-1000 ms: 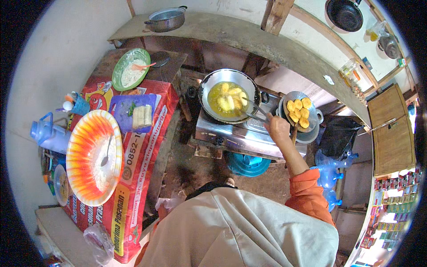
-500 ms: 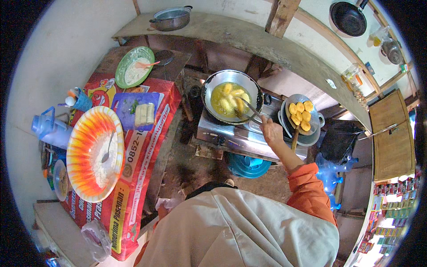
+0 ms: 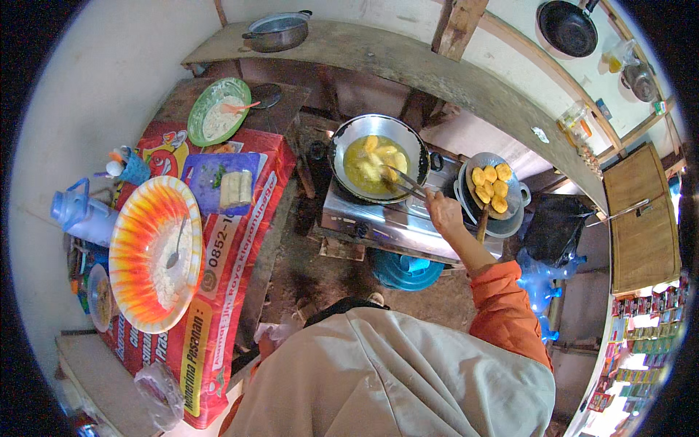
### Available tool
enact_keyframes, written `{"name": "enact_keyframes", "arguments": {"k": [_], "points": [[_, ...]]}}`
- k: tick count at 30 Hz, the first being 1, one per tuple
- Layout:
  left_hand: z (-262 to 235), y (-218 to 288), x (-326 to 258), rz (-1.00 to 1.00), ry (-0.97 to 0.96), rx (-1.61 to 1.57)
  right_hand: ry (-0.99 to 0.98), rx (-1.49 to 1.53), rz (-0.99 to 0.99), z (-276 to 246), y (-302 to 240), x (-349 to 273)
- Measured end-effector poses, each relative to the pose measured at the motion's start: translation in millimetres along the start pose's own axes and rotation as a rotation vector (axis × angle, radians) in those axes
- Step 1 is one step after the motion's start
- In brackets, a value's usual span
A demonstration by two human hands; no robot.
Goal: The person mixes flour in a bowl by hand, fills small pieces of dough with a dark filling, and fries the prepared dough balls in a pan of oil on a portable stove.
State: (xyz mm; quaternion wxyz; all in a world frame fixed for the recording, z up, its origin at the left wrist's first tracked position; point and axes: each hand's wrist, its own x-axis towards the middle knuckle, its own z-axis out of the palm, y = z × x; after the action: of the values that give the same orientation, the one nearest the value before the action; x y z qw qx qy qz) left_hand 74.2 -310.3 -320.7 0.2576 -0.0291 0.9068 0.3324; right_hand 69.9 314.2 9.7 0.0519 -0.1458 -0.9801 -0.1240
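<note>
Head view. Well left of the right hand (image 3: 445, 213) stands a table under a red printed plastic sheet (image 3: 272, 162); beneath the hand, a silvery metal stove (image 3: 364, 218). The hand grips long dark metal tongs (image 3: 412, 186); the left hand (image 3: 266, 348) is too obscured to tell. Ahead-left, pale-yellow oblong pieces (image 3: 374, 160) lie in oil inside a black-rimmed round wok (image 3: 377, 125).
</note>
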Motion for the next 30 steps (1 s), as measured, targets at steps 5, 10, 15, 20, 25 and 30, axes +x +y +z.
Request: {"name": "enact_keyframes", "arguments": {"k": [5, 10, 15, 20, 25, 30], "points": [[12, -47, 5, 0.245, 0.112, 0.237, -0.019, 0.031, 0.055, 2, 3, 13], [10, -44, 4, 0.379, 0.160, 0.239, -0.196, -0.048, 0.045, 2, 2, 28], [-2, -13, -16, 0.255, 0.108, 0.185, -0.070, -0.099, -0.042, -17, 5, 28], [-5, -3, -24, 0.040, 0.082, 0.208, 0.009, -0.076, -0.041, -25, -9, 38], [-2, 3, -25, 0.212, 0.179, 0.098, 0.070, -0.021, 0.002, -13, -8, 40], [-4, -1, -21, 0.191, 0.119, 0.171, 0.064, -0.065, -0.009, -33, -10, 40]]}}
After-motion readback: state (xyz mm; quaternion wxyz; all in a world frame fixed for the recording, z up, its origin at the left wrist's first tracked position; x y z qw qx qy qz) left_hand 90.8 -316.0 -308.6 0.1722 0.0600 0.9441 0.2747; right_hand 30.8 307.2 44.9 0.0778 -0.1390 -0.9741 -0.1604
